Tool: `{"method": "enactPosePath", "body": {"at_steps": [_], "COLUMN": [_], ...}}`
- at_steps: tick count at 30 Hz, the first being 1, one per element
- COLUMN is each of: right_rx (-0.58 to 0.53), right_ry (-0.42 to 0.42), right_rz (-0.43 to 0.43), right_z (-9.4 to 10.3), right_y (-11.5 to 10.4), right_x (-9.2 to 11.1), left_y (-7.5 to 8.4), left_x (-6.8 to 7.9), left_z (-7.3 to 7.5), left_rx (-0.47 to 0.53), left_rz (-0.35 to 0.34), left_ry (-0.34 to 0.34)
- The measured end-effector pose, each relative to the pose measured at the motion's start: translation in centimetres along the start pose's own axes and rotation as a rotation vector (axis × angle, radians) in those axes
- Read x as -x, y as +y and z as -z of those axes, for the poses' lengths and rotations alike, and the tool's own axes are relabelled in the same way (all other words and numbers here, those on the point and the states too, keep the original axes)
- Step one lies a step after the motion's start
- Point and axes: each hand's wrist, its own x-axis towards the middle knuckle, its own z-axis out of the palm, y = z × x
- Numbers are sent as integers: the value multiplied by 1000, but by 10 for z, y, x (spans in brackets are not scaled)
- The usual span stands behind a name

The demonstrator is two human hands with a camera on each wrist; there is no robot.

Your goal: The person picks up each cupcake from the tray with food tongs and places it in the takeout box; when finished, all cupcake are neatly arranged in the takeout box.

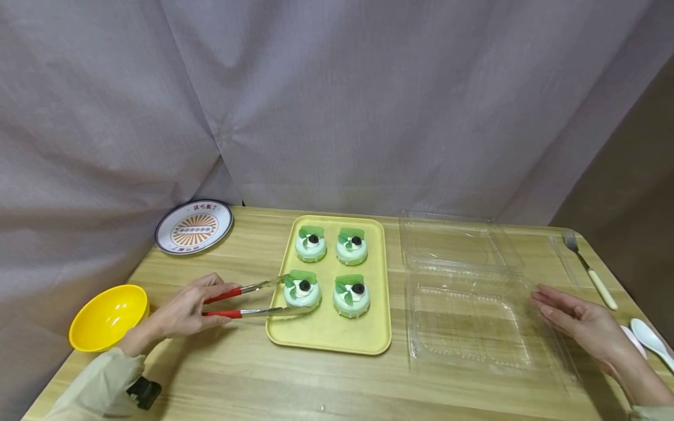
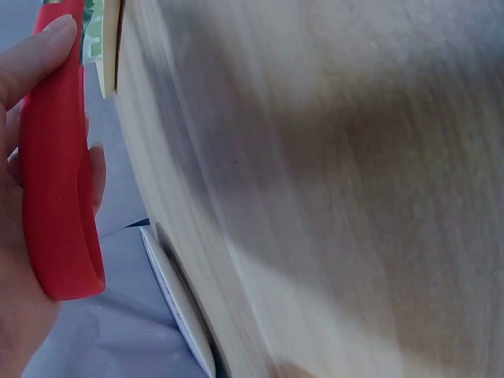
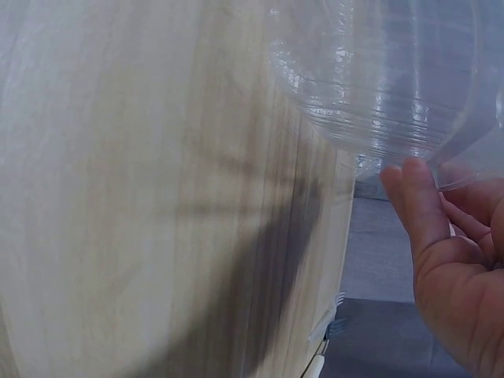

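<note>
- You've got a wooden table (image 1: 363, 389) under pretty much everything
- Clear plastic container (image 1: 474, 327) sits on your right, lying open, with its lid (image 1: 447, 242) laid back on the far side
- Yellow tray (image 1: 326, 338) is in the middle, just left of the plastic
- Your tongs (image 1: 231, 314) reach in over the tray's left edge, one arm either side of the near-left cake (image 1: 310, 296) (can't tell if the tips actually touch it)
- Your left hand (image 1: 184, 307) is half closed, fingers and thumb round the red handles, arms spread
- Your right hand (image 1: 592, 327) is nearly closed at the fingertips, pinching the container's right edge
- Patterned plate (image 1: 179, 217) at the back left
- Yellow bowl (image 1: 107, 318) just beside your left wrist
- Four green cakes (image 1: 351, 303) on the tray, two by two
- Fork (image 1: 592, 270) off to the right, past the container
</note>
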Motion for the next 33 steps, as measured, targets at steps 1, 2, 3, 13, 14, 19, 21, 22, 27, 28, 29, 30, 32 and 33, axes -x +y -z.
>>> {"method": "enactPosePath", "body": {"at_steps": [1, 2, 3, 13, 14, 19, 21, 22, 27, 28, 29, 30, 32, 33], "right_rx": [3, 4, 3, 153, 143, 80, 70, 89, 157, 158, 167, 176, 197, 214], "right_ry": [4, 10, 13, 75, 81, 106, 111, 114, 126, 129, 132, 135, 139, 142], "right_rz": [-1, -3, -8, -97, -95, -71, -67, -72, -99, -106, -119, -131, -157, -166], "right_z": [0, 0, 0, -3, -4, -12, -15, -18, -37, -40, -44, -47, -52, -54], "right_y": [0, -1, -1, -12, -13, -15, -16, -17, -22, -22, -23, -24, -27, -28], "right_x": [2, 5, 7, 21, 21, 23, 23, 23, 9, 5, 2, 0, -3, -3], "left_y": [0, -1, -1, 13, 16, 39, 51, 57, 90, 97, 104, 110, 124, 132], "left_x": [-1, -3, -4, -25, -28, -49, -58, -63, -83, -87, -91, -95, -104, -109], "left_z": [0, 1, 2, 21, 23, 24, 22, 20, 8, 4, 0, -5, -17, -24], "left_rx": [2, 5, 7, -12, -22, -45, -47, -46, -30, -19, -8, 1, 24, 34], "left_rz": [-10, -20, -29, -45, -50, -95, -104, -109, -85, -82, -85, -91, -97, -104], "left_ry": [4, 9, 12, 63, 74, 102, 96, 92, 44, 33, 28, 26, 14, 10]}}
